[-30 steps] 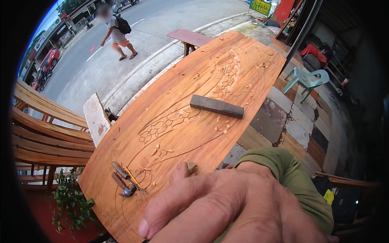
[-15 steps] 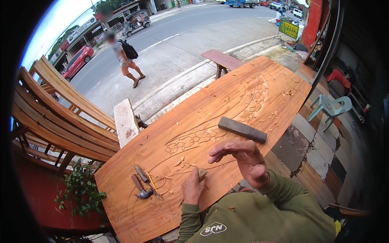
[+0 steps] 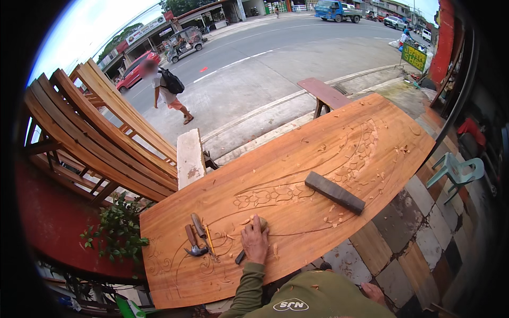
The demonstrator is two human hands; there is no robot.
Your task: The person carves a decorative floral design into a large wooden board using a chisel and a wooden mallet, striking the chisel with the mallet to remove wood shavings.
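My left hand (image 3: 255, 243) rests on a carved wooden panel (image 3: 185, 286), closed over a wooden-handled tool (image 3: 263, 222). Its rounded handle end shows past my fingers and a dark flat metal end shows beside my wrist, so it looks like a chisel. What seems to be my right hand (image 3: 373, 293) is low beside my shirt, mostly hidden, its fingers unclear. Left of my left hand lie a claw hammer (image 3: 192, 238), another wooden-handled tool (image 3: 198, 226) and a yellow pencil (image 3: 210, 241). A long dark block (image 3: 335, 193) lies across the carved leaf band.
Wood shavings (image 3: 331, 214) dot the panel. Stacked curved wooden frames (image 3: 101, 127) and a leafy plant (image 3: 119, 230) stand left. A reddish bench (image 3: 324, 94) is beyond the panel; a pale green chair (image 3: 457, 172) stands right. A person with a backpack (image 3: 170, 82) walks by the road.
My right hand has left the space above the panel and dropped toward my side. My left hand now lies flatter over the tool. The view has shifted, and the passer-by has walked on leftward.
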